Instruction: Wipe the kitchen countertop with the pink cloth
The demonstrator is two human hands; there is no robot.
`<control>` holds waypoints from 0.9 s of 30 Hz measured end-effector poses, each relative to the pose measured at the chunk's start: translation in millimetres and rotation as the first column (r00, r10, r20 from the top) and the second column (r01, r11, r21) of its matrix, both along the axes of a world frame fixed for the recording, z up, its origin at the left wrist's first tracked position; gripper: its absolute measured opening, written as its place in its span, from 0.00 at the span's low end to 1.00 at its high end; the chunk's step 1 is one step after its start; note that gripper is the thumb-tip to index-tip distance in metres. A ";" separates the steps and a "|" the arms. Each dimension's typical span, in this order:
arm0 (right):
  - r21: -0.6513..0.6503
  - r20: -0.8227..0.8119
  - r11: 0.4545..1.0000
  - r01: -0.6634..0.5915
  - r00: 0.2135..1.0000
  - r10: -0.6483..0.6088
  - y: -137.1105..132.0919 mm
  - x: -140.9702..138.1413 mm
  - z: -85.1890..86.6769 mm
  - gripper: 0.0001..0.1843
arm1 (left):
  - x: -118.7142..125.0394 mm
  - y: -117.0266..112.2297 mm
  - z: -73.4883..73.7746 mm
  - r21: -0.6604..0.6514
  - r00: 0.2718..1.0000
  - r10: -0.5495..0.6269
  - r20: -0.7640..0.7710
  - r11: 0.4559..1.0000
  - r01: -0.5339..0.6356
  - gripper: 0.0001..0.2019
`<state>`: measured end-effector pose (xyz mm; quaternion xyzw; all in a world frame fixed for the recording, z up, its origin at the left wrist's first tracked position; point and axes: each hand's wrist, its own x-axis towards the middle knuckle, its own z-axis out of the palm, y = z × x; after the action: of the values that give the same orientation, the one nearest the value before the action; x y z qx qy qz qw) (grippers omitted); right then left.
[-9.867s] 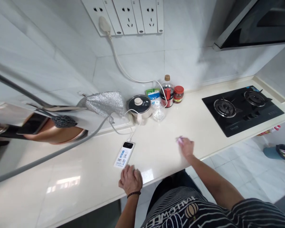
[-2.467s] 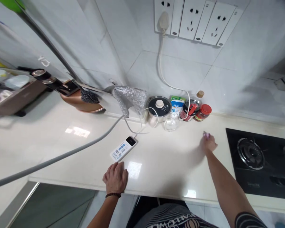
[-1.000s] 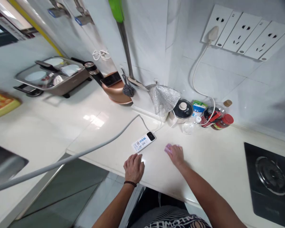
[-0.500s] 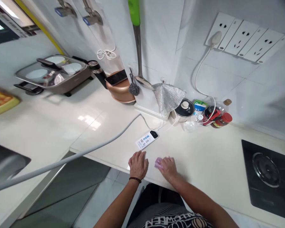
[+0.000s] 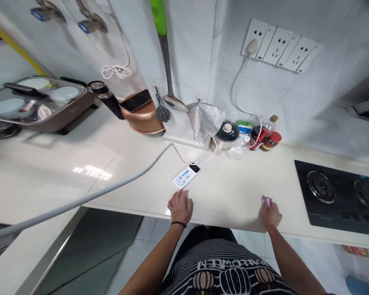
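My right hand presses a small pink cloth onto the cream countertop, near its front edge and left of the black gas hob. The fingers are closed over the cloth. My left hand lies flat on the countertop by the front edge, fingers stretched out, just below a white power bank with a cable. It holds nothing.
Along the back wall stand a small pot with a lid, a clear bottle, jars and a silver cloth. A copper pan and an electric grill sit at the left. A grey hose crosses the counter.
My right hand has slid the pink cloth to the right along the front of the counter, away from my left hand. The left hand has stayed in place.
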<state>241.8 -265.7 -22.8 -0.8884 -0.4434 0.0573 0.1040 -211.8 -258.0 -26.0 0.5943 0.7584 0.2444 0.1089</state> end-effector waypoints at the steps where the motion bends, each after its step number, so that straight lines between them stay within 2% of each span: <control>1: 0.011 0.001 0.997 0.082 0.997 -0.082 -0.2 4.9 1.2 0.23 | -0.2 0.2 -0.1 0.001 1.000 -0.006 -0.001 1.000 0.006 0.23; 3: 0.045 0.012 0.987 0.155 0.988 -0.156 1.5 -2.9 2.9 0.24 | -0.3 0.7 -0.2 0.001 1.000 -0.014 -0.006 1.000 0.014 0.22; 4: 0.062 0.020 0.990 0.127 0.991 -0.129 3.0 -15.7 3.2 0.25 | -0.3 1.0 0.0 0.000 1.000 -0.016 -0.009 1.000 0.016 0.22; 5: 0.073 0.021 0.996 0.052 0.998 -0.054 4.4 -33.8 3.1 0.25 | -0.1 1.4 0.1 0.000 1.000 -0.014 -0.012 1.000 0.014 0.22; 6: 0.081 0.014 0.994 -0.067 0.998 0.066 5.4 -56.0 2.4 0.25 | 0.1 1.7 0.3 0.000 1.000 -0.009 -0.015 1.000 0.009 0.22; 7: 0.092 0.000 0.971 -0.223 0.975 0.224 5.7 -80.9 1.1 0.25 | 0.4 2.1 0.6 0.001 1.000 -0.003 -0.018 1.000 0.003 0.23; 8: 0.103 -0.039 0.909 -0.404 0.912 0.409 5.0 -106.5 -0.6 0.23 | 0.7 2.3 0.8 0.002 1.000 0.003 -0.021 1.000 -0.003 0.23; 9: 0.122 -0.070 0.823 -0.555 0.822 0.565 3.4 -131.0 -2.6 0.22 | 1.1 2.6 1.1 0.004 1.000 0.006 -0.025 1.000 -0.006 0.23; 11: 0.151 -0.093 0.636 -0.757 0.630 0.771 -1.5 -169.1 -6.4 0.18 | 1.9 2.9 1.9 0.005 0.999 0.012 -0.033 1.000 -0.012 0.23; 13: 0.159 -0.096 0.478 -0.864 0.469 0.878 -4.6 -183.8 -8.2 0.16 | 3.0 3.5 3.2 -0.001 0.999 0.021 -0.042 1.000 -0.021 0.23; 14: 0.156 -0.095 0.434 -0.887 0.424 0.901 -4.3 -180.8 -8.1 0.15 | 3.8 4.0 4.1 -0.006 0.999 0.024 -0.047 1.000 -0.025 0.23; 15: 0.150 -0.092 0.423 -0.893 0.414 0.906 -2.5 -171.4 -7.6 0.15 | 4.5 4.8 4.9 -0.010 0.998 0.029 -0.053 0.999 -0.030 0.23; 16: 0.141 -0.086 0.451 -0.882 0.442 0.893 0.4 -156.1 -6.6 0.14 | 5.2 5.7 5.8 -0.013 0.998 0.034 -0.059 0.999 -0.034 0.23; 17: 0.130 -0.077 0.512 -0.849 0.506 0.859 3.9 -136.0 -5.5 0.12 | 5.7 6.8 6.6 -0.013 0.997 0.035 -0.067 0.999 -0.036 0.23; 19: 0.109 -0.061 0.680 -0.725 0.678 0.733 10.0 -85.4 -3.2 0.12 | 5.4 8.5 7.6 -0.020 0.996 0.039 -0.086 0.999 -0.041 0.23; 21: 0.080 -0.060 0.836 -0.543 0.835 0.548 11.6 -28.4 -1.3 0.15 | 2.8 8.2 7.1 -0.040 0.993 0.048 -0.109 0.998 -0.053 0.22; 23: 0.040 -0.059 0.952 -0.304 0.950 0.306 7.3 27.1 0.1 0.18 | -0.6 5.2 4.5 -0.051 0.990 0.047 -0.130 0.997 -0.054 0.21; 25: 0.005 -0.066 0.999 -0.040 0.997 0.040 -1.3 73.5 0.8 0.20 | 0.0 1.6 -0.2 -0.037 0.991 0.022 -0.133 0.999 -0.028 0.20; 27: -0.011 -0.084 0.984 0.179 0.980 -0.180 -11.2 102.9 0.3 0.21 | 10.5 3.1 -5.5 -0.011 0.993 -0.072 -0.089 0.997 0.072 0.19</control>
<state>344.7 -276.9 -22.5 -0.9217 -0.3565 0.0862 0.1261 -201.2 -254.9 -31.4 0.6311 0.7416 0.2107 0.0860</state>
